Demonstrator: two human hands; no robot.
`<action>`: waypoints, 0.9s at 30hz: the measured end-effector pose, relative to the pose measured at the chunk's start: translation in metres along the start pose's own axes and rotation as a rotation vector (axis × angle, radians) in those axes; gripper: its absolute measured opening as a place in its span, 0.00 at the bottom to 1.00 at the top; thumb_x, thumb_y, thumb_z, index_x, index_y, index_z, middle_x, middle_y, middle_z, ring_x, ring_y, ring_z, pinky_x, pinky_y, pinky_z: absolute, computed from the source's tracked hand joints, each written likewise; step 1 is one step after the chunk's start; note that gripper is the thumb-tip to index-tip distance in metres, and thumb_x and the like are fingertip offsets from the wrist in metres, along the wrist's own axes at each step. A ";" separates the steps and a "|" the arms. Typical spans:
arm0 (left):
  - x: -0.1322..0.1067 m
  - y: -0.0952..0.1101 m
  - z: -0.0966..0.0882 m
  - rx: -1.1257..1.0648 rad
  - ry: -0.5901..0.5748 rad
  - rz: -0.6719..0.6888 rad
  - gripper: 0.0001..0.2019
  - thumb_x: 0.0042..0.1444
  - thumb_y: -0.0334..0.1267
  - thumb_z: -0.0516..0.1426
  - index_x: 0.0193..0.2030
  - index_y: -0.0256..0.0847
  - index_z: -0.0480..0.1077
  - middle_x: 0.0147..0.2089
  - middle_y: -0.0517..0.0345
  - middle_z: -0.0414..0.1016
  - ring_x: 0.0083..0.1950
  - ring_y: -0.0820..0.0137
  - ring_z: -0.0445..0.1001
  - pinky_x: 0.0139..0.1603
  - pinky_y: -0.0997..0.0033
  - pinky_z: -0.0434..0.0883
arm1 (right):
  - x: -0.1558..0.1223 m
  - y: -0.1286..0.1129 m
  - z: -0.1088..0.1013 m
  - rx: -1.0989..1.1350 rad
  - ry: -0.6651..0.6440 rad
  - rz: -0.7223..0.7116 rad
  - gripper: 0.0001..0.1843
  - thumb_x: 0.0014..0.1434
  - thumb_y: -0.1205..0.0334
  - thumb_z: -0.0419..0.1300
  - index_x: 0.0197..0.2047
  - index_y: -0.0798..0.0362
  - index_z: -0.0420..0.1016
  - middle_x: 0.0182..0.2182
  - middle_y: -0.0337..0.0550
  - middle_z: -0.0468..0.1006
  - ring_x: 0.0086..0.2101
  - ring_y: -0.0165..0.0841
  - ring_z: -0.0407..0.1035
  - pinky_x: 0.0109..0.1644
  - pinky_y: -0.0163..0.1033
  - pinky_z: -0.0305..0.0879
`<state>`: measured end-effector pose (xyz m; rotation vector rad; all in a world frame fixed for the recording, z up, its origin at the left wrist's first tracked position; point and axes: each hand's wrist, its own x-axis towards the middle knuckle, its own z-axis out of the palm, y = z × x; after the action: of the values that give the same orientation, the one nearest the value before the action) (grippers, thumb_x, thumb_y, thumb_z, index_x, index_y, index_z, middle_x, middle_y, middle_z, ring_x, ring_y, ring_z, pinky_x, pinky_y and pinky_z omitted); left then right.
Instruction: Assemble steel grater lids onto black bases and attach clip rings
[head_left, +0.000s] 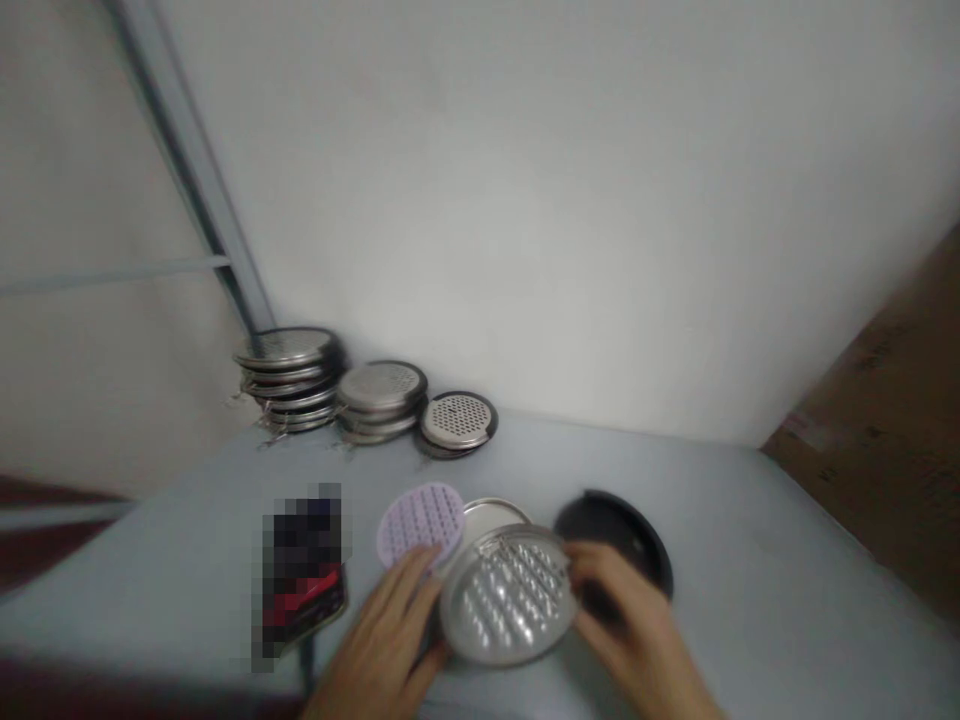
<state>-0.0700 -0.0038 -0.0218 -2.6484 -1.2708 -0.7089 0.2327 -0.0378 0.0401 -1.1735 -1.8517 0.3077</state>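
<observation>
A round perforated steel disc (508, 598) sits tilted between my two hands near the table's front edge. My left hand (386, 640) grips its left rim, fingers curled, fingertips touching a pale purple perforated disc (421, 523) just behind. My right hand (637, 630) holds the steel disc's right rim, over a black round lid (622, 530). A plain steel dish (487, 515) peeks out behind the held disc. The picture is blurred.
Three stacks of perforated steel discs (289, 375) (381, 398) (457, 422) stand at the back left by the white wall. A dark red-and-black device (304, 580) lies left of my hands. A brown cardboard surface (885, 420) rises at the right. The table (787, 600) is pale grey.
</observation>
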 end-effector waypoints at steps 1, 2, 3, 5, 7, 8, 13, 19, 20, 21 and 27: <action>0.003 0.002 0.002 -0.011 0.001 0.001 0.20 0.60 0.40 0.62 0.59 0.45 0.68 0.70 0.48 0.68 0.68 0.51 0.70 0.62 0.50 0.76 | -0.004 0.004 -0.004 -0.013 0.011 0.004 0.01 0.67 0.60 0.61 0.42 0.47 0.73 0.47 0.45 0.81 0.48 0.35 0.78 0.51 0.33 0.73; 0.005 0.004 0.003 -0.024 -0.002 -0.007 0.18 0.60 0.41 0.62 0.56 0.45 0.69 0.70 0.47 0.67 0.69 0.50 0.68 0.62 0.49 0.75 | -0.008 0.008 -0.009 -0.032 0.021 0.011 0.02 0.66 0.59 0.62 0.42 0.47 0.74 0.47 0.45 0.81 0.47 0.36 0.79 0.51 0.32 0.74; 0.008 0.006 0.005 -0.039 -0.013 -0.021 0.15 0.60 0.43 0.63 0.53 0.45 0.70 0.72 0.46 0.65 0.70 0.49 0.66 0.63 0.47 0.75 | -0.012 0.013 -0.015 -0.053 0.035 0.025 0.03 0.65 0.58 0.63 0.42 0.47 0.75 0.47 0.45 0.82 0.46 0.36 0.79 0.49 0.32 0.75; 0.012 0.009 0.008 -0.077 -0.045 -0.041 0.11 0.61 0.44 0.63 0.46 0.44 0.71 0.74 0.45 0.60 0.73 0.47 0.61 0.64 0.45 0.73 | -0.020 0.021 -0.027 -0.086 0.084 0.080 0.05 0.63 0.56 0.64 0.41 0.47 0.77 0.46 0.45 0.83 0.44 0.37 0.80 0.47 0.33 0.76; 0.016 0.012 0.009 -0.112 -0.076 -0.047 0.09 0.60 0.44 0.63 0.42 0.44 0.71 0.75 0.46 0.58 0.74 0.45 0.58 0.65 0.42 0.71 | -0.023 0.027 -0.037 -0.083 0.155 0.175 0.07 0.61 0.54 0.65 0.38 0.48 0.78 0.43 0.46 0.85 0.41 0.39 0.81 0.44 0.34 0.77; 0.018 0.013 0.009 -0.125 -0.084 -0.045 0.09 0.60 0.44 0.63 0.42 0.44 0.71 0.75 0.46 0.59 0.75 0.45 0.57 0.65 0.41 0.70 | -0.022 0.029 -0.041 -0.060 0.187 0.229 0.08 0.60 0.53 0.66 0.36 0.49 0.78 0.41 0.47 0.85 0.40 0.40 0.81 0.43 0.35 0.77; 0.020 0.012 0.010 -0.113 -0.068 -0.020 0.11 0.58 0.45 0.65 0.43 0.46 0.72 0.72 0.51 0.64 0.74 0.43 0.55 0.64 0.37 0.70 | 0.008 0.036 -0.041 0.118 0.222 0.440 0.15 0.55 0.47 0.67 0.31 0.50 0.75 0.35 0.47 0.85 0.35 0.42 0.80 0.42 0.40 0.77; 0.010 -0.004 0.013 -0.010 0.040 0.009 0.15 0.59 0.52 0.64 0.47 0.47 0.73 0.63 0.49 0.74 0.66 0.46 0.68 0.58 0.44 0.75 | 0.052 0.050 -0.029 0.069 0.037 0.437 0.17 0.55 0.46 0.66 0.29 0.51 0.74 0.25 0.38 0.79 0.28 0.35 0.72 0.34 0.36 0.70; 0.008 -0.007 0.012 -0.001 0.057 0.010 0.16 0.60 0.53 0.63 0.49 0.47 0.73 0.62 0.49 0.75 0.65 0.47 0.69 0.58 0.45 0.76 | 0.056 0.052 -0.027 0.065 0.017 0.438 0.18 0.56 0.45 0.66 0.27 0.51 0.73 0.23 0.37 0.77 0.27 0.33 0.71 0.32 0.35 0.68; 0.007 -0.009 0.010 0.004 0.073 0.009 0.17 0.61 0.53 0.62 0.50 0.47 0.73 0.60 0.49 0.76 0.64 0.48 0.70 0.58 0.47 0.75 | 0.060 0.055 -0.025 0.087 0.000 0.443 0.20 0.57 0.44 0.65 0.26 0.52 0.72 0.22 0.37 0.76 0.26 0.33 0.71 0.32 0.35 0.68; 0.019 -0.016 0.002 -0.007 0.114 -0.076 0.17 0.65 0.48 0.58 0.58 0.50 0.71 0.61 0.53 0.76 0.66 0.53 0.69 0.63 0.50 0.72 | 0.069 0.062 -0.011 0.608 -0.042 0.742 0.27 0.48 0.41 0.73 0.38 0.55 0.76 0.26 0.41 0.82 0.25 0.35 0.78 0.30 0.36 0.76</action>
<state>-0.0707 0.0208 -0.0164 -2.5363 -1.3464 -0.8627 0.2682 0.0485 0.0462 -1.3542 -1.1417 1.2179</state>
